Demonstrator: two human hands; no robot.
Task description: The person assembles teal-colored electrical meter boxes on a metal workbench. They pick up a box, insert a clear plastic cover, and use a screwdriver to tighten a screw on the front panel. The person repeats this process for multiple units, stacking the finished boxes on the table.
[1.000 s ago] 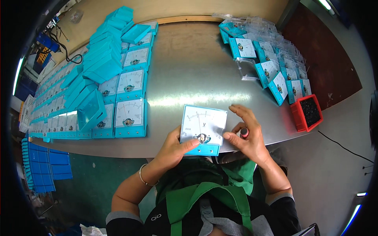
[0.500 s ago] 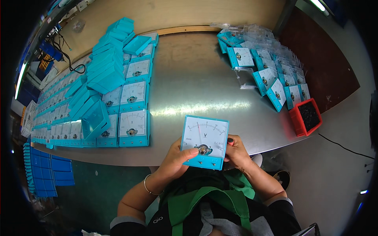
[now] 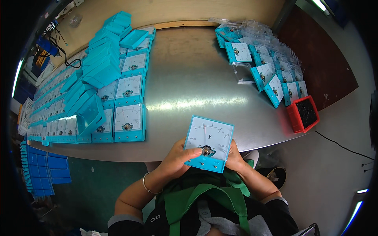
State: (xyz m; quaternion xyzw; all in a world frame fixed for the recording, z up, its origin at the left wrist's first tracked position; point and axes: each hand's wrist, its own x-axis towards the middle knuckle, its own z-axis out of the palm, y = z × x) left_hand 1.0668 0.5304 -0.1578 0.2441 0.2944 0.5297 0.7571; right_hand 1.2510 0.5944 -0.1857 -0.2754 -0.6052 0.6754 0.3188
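Observation:
A square voltmeter (image 3: 208,137) with a white dial and a turquoise case is tilted up in front of my body. My left hand (image 3: 177,157) grips its lower left side, with the thumb on the face near the metal movement and the other fingers underneath. My right hand (image 3: 235,157) is at the meter's right edge. Its fingers are behind the case, so whether they hold anything is hidden.
On the left stand rows of meters (image 3: 128,118) with turquoise cases (image 3: 103,72) heaped on them. Several open meters (image 3: 274,88) and clear covers (image 3: 243,74) lie at the right. A red bin (image 3: 292,118) of small black parts stands at the table's (image 3: 189,70) right edge.
The voltmeter has shifted slightly right and turned a little clockwise. My right hand has slid behind its edge, and the small black-and-red item seen at those fingers is now out of sight.

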